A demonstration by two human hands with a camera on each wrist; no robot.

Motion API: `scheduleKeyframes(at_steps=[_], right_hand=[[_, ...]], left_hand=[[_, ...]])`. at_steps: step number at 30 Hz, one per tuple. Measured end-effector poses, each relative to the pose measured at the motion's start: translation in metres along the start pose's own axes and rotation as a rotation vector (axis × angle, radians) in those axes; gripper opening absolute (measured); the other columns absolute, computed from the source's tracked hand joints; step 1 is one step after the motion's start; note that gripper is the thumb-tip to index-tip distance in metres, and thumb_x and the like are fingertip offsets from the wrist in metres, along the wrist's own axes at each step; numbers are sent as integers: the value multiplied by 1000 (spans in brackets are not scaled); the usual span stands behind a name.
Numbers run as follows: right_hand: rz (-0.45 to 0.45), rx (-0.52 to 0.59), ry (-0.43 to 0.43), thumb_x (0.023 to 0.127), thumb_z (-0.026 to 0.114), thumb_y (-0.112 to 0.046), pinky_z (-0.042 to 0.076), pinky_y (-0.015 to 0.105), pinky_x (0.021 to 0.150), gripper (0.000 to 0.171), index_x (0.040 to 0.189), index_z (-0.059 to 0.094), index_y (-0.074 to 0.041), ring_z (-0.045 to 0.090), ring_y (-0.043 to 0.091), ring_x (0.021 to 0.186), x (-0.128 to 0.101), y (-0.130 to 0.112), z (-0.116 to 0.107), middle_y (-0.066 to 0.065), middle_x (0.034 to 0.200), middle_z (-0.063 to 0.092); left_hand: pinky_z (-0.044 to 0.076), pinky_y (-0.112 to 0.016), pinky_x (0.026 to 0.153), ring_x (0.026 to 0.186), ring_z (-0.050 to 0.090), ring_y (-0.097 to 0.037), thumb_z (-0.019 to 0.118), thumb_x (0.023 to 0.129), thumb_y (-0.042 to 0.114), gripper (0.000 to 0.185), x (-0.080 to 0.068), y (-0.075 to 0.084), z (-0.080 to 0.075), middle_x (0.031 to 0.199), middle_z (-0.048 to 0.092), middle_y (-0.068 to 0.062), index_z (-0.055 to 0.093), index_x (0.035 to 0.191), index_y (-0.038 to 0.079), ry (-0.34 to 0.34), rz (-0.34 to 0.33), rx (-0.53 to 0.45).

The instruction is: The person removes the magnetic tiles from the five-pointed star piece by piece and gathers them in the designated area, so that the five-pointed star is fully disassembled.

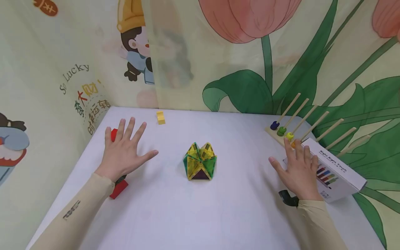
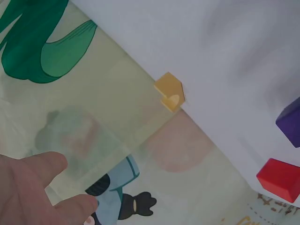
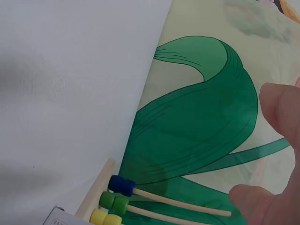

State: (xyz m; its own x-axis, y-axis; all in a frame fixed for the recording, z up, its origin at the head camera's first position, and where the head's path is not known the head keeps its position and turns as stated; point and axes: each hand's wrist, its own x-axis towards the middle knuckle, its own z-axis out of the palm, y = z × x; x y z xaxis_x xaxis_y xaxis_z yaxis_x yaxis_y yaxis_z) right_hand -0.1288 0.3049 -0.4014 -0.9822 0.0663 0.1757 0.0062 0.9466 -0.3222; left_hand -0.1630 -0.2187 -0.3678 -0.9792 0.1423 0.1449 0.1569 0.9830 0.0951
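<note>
Green and yellow tile shape sits between two flat hands

Green and yellow tile shape [image 1: 200,161] stands on the white table [image 1: 200,215], between both hands and apart from each. Left hand [image 1: 125,151] lies spread, fingers straight, a red block [image 1: 114,134] just beyond its fingertips. Right hand [image 1: 299,170] lies flat, fingers relaxed, touching a white box [image 1: 340,173] beside a peg rack [image 1: 282,132].

Head view looks down over table [image 1: 218,215], wrist views close at its edges

We note beige, close-fitting sleeves on both forearms; the left sleeve [image 1: 75,211] carries a small dark printed marking. A black wrist-mounted device [image 1: 289,198] sits at the right cuff.
</note>
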Motion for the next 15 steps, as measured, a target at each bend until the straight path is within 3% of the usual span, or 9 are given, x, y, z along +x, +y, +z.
scheduleKeyframes(at_steps=[5, 12, 15], right_hand=[[-1, 2, -16, 100, 47, -69, -10, 78, 119, 94, 169, 6, -20, -5, 58, 157, -4, 1, 7, 26, 174, -1], [-34, 48, -17, 100, 51, -66, -7, 78, 120, 93, 168, 10, -18, 1, 59, 157, 0, -6, 21, 27, 173, 4], [-58, 35, -33, 99, 52, -65, -5, 79, 119, 93, 168, 12, -18, 4, 59, 156, 3, -12, 27, 27, 173, 6]], left_hand=[[-6, -76, 121, 162, -1, -47, 47, 90, 83, 105, 0, 5, 7, 175, 3, -19, 15, 168, 21, -50, 8, -1], [-4, -76, 122, 163, 0, -43, 50, 90, 81, 103, 19, 22, 8, 177, 5, -14, 13, 168, 25, -66, 57, -24], [-5, -76, 121, 163, -1, -43, 52, 88, 81, 105, 22, 29, 15, 177, 3, -13, 10, 168, 28, -102, 76, -30]])
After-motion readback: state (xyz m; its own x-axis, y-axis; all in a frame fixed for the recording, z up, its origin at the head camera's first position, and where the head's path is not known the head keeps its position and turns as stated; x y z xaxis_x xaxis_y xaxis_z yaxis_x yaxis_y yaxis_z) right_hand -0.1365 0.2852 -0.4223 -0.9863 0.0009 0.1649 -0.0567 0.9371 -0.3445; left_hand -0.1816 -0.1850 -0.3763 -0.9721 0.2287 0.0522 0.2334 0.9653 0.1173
